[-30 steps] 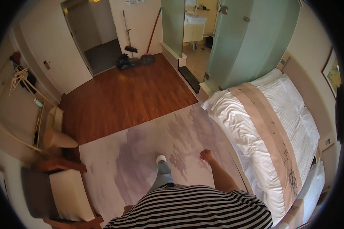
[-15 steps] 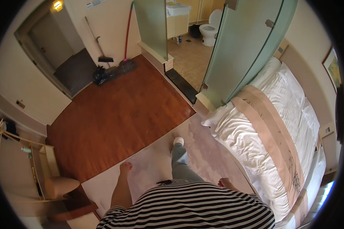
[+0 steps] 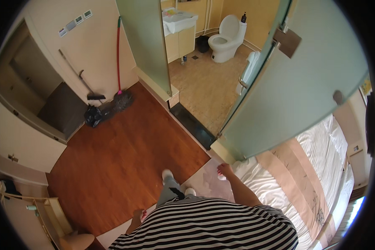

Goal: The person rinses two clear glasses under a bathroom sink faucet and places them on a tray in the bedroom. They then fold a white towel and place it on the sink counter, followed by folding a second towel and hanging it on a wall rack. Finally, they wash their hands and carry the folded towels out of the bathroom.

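Brown wooden floor [image 3: 125,162] spread before the bathroom [image 3: 204,91]; the white bed [image 3: 264,183] stood to the right, partly behind a frosted glass door [image 3: 287,100], near the right hand [image 3: 225,169]. Its fingers curled loosely, any hold unclear; for the left hand [image 3: 138,214], neither opening nor grip could be told.

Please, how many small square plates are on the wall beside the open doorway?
4, in one row rising rightward on the wall: the first plate nearest the doorway, then the second plate, third plate and fourth plate. None looks hidden.
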The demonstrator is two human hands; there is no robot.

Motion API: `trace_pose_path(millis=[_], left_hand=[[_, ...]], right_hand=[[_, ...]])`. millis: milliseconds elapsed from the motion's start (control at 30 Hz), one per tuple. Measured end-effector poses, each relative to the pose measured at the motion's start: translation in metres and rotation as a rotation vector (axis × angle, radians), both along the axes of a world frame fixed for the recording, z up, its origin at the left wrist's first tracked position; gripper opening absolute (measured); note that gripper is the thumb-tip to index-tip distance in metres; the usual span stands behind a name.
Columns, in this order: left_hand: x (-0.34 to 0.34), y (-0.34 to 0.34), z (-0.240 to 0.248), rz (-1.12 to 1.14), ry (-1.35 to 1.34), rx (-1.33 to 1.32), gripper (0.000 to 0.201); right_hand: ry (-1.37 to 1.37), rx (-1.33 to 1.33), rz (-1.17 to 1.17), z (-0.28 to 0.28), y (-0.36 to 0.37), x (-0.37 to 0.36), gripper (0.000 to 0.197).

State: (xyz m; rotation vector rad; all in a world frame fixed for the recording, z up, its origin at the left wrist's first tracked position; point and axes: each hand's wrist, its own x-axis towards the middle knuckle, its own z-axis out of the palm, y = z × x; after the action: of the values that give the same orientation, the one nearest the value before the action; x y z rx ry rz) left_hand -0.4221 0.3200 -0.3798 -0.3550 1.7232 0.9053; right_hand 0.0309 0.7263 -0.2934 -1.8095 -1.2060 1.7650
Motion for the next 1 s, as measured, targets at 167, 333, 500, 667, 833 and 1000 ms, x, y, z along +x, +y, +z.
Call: trace_pose_path(millis=[167, 333, 500, 667, 833, 1000], left_hand=[[-0.071, 0.138, -0.010, -0.296, 0.033, -0.057, 0.013], [-0.154, 0.331, 0.000, -0.875, 0.203, -0.024, 0.011], [-0.205, 0.597, 0.052, -1.119, 0.409, 0.199, 0.010], [-0.129, 0.807, 0.134, -1.148, 0.402, 0.547, 0.006], [-0.017, 0.928, 0.166, -1.341, 0.220, 0.796, 0.009], [0.056, 1.011, 0.198, -1.564, 0.077, 0.836, 0.015]], right_hand=[[-0.064, 0.118, 0.032, 0.008, 0.105, -0.058, 0.018], [-0.228, 0.127, -0.048, 0.006, 0.182, -0.110, 0.020], [-0.454, 0.426, -0.060, 0.065, 0.275, -0.132, 0.023], [-0.313, 0.644, -0.333, 0.189, 0.371, -0.166, 0.013], [-0.589, 0.886, -0.390, 0.248, 0.474, -0.134, 0.025], [-1.042, 0.776, -0.407, 0.301, 0.583, -0.081, 0.048]])
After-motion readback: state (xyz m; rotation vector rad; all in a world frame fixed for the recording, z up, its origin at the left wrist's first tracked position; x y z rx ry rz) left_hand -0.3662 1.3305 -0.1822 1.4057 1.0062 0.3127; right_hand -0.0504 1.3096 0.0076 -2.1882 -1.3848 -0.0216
